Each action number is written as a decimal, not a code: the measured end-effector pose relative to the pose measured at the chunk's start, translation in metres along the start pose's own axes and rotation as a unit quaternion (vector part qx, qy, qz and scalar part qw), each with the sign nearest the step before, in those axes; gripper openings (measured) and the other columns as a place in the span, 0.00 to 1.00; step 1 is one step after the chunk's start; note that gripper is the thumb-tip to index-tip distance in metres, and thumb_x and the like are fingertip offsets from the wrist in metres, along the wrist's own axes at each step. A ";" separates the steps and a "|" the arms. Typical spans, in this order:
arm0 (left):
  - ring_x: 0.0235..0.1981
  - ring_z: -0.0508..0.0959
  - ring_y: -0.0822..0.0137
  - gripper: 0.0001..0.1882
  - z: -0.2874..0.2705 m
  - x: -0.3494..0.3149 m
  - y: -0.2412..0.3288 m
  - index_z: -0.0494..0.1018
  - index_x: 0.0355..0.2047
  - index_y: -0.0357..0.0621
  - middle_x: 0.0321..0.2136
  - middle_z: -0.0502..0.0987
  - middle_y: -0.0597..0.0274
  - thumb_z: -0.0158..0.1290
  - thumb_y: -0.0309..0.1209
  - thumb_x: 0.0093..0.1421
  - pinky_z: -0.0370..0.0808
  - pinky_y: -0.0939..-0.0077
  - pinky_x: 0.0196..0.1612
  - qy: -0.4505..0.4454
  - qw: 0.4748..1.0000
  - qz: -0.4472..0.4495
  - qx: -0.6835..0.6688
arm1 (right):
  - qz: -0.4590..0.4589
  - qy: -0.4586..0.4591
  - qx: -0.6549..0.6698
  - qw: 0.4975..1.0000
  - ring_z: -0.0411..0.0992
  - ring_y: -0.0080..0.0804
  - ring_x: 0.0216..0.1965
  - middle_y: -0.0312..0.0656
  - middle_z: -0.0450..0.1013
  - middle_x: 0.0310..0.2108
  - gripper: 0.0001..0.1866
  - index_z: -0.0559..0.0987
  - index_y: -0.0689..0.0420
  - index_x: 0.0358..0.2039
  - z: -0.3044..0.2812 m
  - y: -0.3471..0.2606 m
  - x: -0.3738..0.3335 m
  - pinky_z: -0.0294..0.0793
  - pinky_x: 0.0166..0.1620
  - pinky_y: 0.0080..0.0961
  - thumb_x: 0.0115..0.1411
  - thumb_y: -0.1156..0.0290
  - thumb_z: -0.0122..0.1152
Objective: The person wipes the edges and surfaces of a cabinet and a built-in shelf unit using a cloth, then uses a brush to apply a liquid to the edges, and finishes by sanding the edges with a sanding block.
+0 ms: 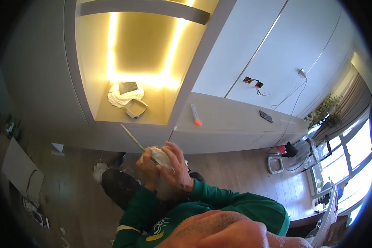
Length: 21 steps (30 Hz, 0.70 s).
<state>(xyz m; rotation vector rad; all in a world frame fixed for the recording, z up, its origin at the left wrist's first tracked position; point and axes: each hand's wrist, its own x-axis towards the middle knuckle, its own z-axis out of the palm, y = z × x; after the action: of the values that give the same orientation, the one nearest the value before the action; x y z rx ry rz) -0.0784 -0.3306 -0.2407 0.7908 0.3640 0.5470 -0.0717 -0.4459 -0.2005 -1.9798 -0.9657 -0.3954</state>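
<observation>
Both hands meet in front of the cabinet edge, at the middle of the view. My left hand (148, 170) is closed round a thin, pale stick (131, 136), whose far end points up and left toward the lit niche. A crumpled white cloth or tissue (163, 157) is bunched where the stick enters my hands. My right hand (177, 166) is closed on this white wad from the right, fingers bent over it. The stick's lower end is mostly hidden by the hands.
In the lit niche (167, 103) lie a bundled white cloth (115, 98) and a small tan piece (136, 109). A clear tube with an orange end (196, 115) and a dark phone (265, 116) rest on the ledge. Loose wires (258, 84) poke from the wall panel.
</observation>
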 end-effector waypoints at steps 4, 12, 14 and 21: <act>0.30 0.79 0.68 0.17 -0.030 0.005 -0.014 0.78 0.33 0.32 0.29 0.79 0.59 0.49 0.36 0.66 0.76 0.74 0.36 0.051 0.996 0.078 0.001 | -0.101 0.083 -0.137 0.982 0.57 0.64 0.65 0.63 0.51 0.67 0.39 0.60 0.61 0.68 -0.061 0.033 0.072 0.61 0.64 0.52 0.60 0.63 0.65; 0.35 0.82 0.62 0.20 0.034 0.046 0.097 0.77 0.37 0.29 0.34 0.81 0.52 0.47 0.39 0.66 0.78 0.67 0.41 0.060 0.955 0.281 0.070 | -0.276 0.207 -0.432 0.833 0.44 0.63 0.72 0.54 0.46 0.72 0.47 0.58 0.56 0.70 -0.151 0.045 0.268 0.45 0.68 0.61 0.58 0.45 0.64; 0.37 0.81 0.60 0.21 0.064 0.064 0.128 0.77 0.39 0.29 0.36 0.80 0.51 0.47 0.39 0.66 0.77 0.67 0.43 0.015 0.970 0.234 -0.068 | -0.287 0.212 -0.469 0.808 0.43 0.61 0.72 0.52 0.47 0.72 0.47 0.60 0.57 0.69 -0.164 0.041 0.281 0.43 0.68 0.62 0.58 0.42 0.63; 0.43 0.80 0.57 0.22 0.059 0.127 0.157 0.75 0.44 0.27 0.41 0.79 0.46 0.46 0.38 0.66 0.76 0.64 0.49 -0.012 0.953 0.276 -0.124 | -0.301 0.200 -0.551 0.752 0.46 0.59 0.71 0.54 0.51 0.71 0.43 0.65 0.55 0.67 -0.168 0.018 0.297 0.45 0.67 0.62 0.59 0.39 0.59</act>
<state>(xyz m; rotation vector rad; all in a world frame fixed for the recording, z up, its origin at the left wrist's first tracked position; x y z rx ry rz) 0.0023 -0.1986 -0.0978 0.6488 0.0397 1.0844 0.1489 -0.4469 0.0610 -2.2878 -1.1808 -2.0675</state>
